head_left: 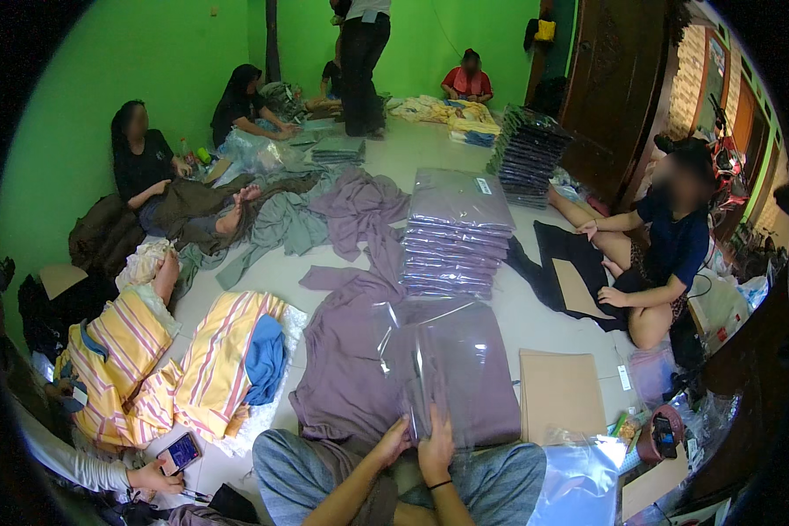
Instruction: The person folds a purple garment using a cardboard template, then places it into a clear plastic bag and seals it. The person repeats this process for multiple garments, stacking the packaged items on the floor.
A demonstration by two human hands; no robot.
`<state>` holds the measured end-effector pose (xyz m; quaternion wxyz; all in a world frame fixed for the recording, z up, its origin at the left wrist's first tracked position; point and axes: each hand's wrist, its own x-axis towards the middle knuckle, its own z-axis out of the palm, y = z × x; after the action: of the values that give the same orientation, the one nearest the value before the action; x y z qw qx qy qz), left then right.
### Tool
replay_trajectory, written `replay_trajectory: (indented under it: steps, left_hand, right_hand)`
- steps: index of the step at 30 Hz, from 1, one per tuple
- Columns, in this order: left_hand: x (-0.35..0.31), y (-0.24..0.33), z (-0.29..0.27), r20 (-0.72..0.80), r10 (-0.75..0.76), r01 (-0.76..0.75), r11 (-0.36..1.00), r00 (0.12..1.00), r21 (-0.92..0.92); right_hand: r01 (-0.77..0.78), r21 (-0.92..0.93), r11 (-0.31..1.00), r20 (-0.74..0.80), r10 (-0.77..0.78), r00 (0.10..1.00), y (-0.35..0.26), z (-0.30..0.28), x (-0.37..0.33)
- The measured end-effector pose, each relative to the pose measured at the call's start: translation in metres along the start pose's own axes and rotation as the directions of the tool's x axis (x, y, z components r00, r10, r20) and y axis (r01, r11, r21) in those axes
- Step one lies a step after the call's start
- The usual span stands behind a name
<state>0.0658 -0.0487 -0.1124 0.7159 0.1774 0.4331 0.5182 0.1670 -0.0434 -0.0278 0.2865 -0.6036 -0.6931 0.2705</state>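
Observation:
Both my hands are over my lap, at the near edge of a clear plastic bag [434,364]. My left hand [393,443] pinches the bag's edge. Close beside it, my right hand [436,449] grips the same bag, its fingers pointing up along the film. Under the bag lies a mauve garment [346,359], spread on the floor between my crossed legs and a tall stack of bagged mauve garments [458,228]. Part of the mauve cloth also drapes over my lap.
Brown cardboard sheets [563,394] and loose clear bags [579,478] lie at my right. Yellow striped garments [223,359] are at my left, near a person's hand with a phone [180,454]. Another person at right handles a black garment [570,272]. More people sit farther back.

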Motion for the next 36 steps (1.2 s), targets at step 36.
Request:
replay_trajectory:
  steps: [36]
  left_hand:
    - [-0.014, 0.097, 0.081, 0.361, 0.371, -0.314, -0.183, 0.855, 0.932]
  right_hand:
    - [0.484, -0.399, 0.779, 0.346, -0.361, 0.866, 0.039, 0.029, 0.021]
